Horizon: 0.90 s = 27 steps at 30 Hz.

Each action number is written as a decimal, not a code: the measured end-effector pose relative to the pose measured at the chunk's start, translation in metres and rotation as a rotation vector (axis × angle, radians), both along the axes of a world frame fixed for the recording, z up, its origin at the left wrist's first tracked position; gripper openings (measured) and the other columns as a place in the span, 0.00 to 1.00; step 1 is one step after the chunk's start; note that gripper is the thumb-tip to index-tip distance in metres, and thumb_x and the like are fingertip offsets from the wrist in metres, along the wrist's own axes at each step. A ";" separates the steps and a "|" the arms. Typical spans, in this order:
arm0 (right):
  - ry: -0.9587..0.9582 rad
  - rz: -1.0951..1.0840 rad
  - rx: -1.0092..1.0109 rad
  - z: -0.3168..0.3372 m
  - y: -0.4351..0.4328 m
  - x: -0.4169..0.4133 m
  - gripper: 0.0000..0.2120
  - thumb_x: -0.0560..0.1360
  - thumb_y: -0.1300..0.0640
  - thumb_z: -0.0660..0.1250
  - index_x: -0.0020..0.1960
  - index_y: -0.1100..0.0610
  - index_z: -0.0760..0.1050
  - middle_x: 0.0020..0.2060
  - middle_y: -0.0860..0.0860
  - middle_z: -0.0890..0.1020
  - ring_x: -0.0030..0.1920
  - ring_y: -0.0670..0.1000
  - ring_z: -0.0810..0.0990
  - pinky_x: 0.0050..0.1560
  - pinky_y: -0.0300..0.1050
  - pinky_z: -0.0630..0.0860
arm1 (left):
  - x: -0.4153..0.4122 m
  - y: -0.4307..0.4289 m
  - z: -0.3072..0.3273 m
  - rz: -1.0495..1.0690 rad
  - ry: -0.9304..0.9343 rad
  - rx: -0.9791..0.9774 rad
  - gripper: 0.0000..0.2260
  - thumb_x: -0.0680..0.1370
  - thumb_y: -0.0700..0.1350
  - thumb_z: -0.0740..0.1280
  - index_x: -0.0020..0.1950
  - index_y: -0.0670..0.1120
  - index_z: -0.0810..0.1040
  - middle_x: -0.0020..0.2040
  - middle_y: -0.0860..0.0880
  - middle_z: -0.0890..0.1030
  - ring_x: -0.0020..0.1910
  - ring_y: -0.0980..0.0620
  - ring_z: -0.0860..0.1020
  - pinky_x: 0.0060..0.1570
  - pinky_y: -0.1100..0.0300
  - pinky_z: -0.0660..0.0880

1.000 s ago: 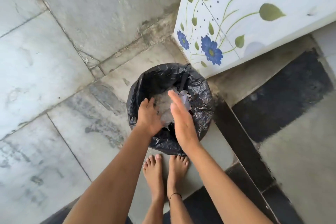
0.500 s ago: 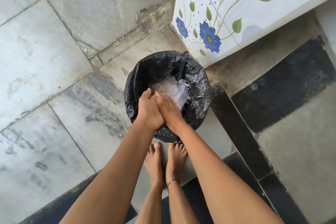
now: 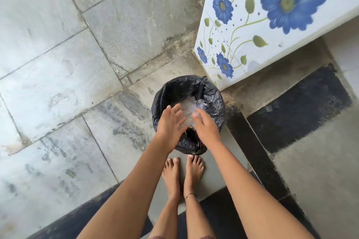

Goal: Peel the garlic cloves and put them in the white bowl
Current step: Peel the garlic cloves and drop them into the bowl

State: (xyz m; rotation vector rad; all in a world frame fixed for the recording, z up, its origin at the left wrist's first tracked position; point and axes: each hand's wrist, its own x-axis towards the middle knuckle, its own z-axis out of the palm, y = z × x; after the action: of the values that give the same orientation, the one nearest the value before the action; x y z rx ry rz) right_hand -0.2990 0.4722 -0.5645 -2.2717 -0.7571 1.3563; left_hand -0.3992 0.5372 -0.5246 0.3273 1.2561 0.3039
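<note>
Just under my two hands stands a small bin [image 3: 215, 101] lined with a crinkled black bag, and inside it, right below my fingertips, lies a heap of papery white scraps [image 3: 189, 105]. My left hand [image 3: 171, 121] hangs over the near left part of the bin's rim, palm down, fingers straight and spread, holding nothing. My right hand [image 3: 206, 127] hangs beside it over the near right part of the rim, back upward, fingers loosely stretched toward the scraps; their tips are blurred, but I see nothing gripped in them. The two hands are close together with a narrow gap between them, the left fingers slanting toward the right hand. Nearer to me than my hands, my bare feet [image 3: 172, 172] stand side by side with the toes almost against the bin, and a thin dark anklet [image 3: 191, 195] circles my right ankle. Beyond my right hand rises a white wall [image 3: 242, 31] painted with blue flowers and green leaves. Grey stone floor [image 3: 77, 60] spreads out to the left of my left hand, and a dark band [image 3: 297, 108] in the floor runs to the right of my right hand.
</note>
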 end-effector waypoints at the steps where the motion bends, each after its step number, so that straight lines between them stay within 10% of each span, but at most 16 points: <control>1: -0.027 0.010 0.029 0.029 -0.002 0.002 0.21 0.81 0.50 0.54 0.72 0.56 0.65 0.69 0.52 0.69 0.69 0.53 0.67 0.66 0.48 0.62 | -0.003 0.000 0.017 -0.075 0.037 0.034 0.22 0.83 0.53 0.47 0.74 0.47 0.63 0.75 0.45 0.63 0.73 0.46 0.63 0.62 0.55 0.64; 11: -0.259 -0.177 0.437 0.324 -0.088 0.012 0.21 0.78 0.51 0.61 0.70 0.56 0.68 0.65 0.46 0.72 0.64 0.41 0.67 0.66 0.38 0.63 | -0.005 -0.040 0.265 -0.743 0.397 0.977 0.18 0.77 0.45 0.67 0.67 0.47 0.72 0.61 0.51 0.77 0.61 0.52 0.75 0.56 0.64 0.67; 18: -0.743 -0.273 0.832 0.494 -0.187 0.042 0.22 0.76 0.50 0.61 0.65 0.61 0.72 0.62 0.52 0.76 0.64 0.53 0.72 0.66 0.49 0.67 | 0.040 -0.111 0.446 -0.783 0.166 1.540 0.24 0.72 0.60 0.60 0.64 0.49 0.74 0.62 0.54 0.77 0.60 0.58 0.73 0.57 0.63 0.67; 27: -1.121 -0.464 0.843 0.564 -0.363 0.111 0.22 0.76 0.52 0.60 0.64 0.65 0.73 0.59 0.58 0.78 0.60 0.57 0.76 0.61 0.54 0.72 | 0.122 -0.269 0.537 -0.910 -0.098 1.833 0.21 0.75 0.56 0.64 0.65 0.49 0.72 0.63 0.53 0.76 0.62 0.54 0.74 0.61 0.59 0.69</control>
State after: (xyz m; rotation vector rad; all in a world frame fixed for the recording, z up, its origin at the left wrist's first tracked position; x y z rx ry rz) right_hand -0.1877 0.1089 -0.0007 -2.0785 -0.7848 -0.5040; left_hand -0.2773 0.2680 0.0123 2.2967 0.2704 0.5807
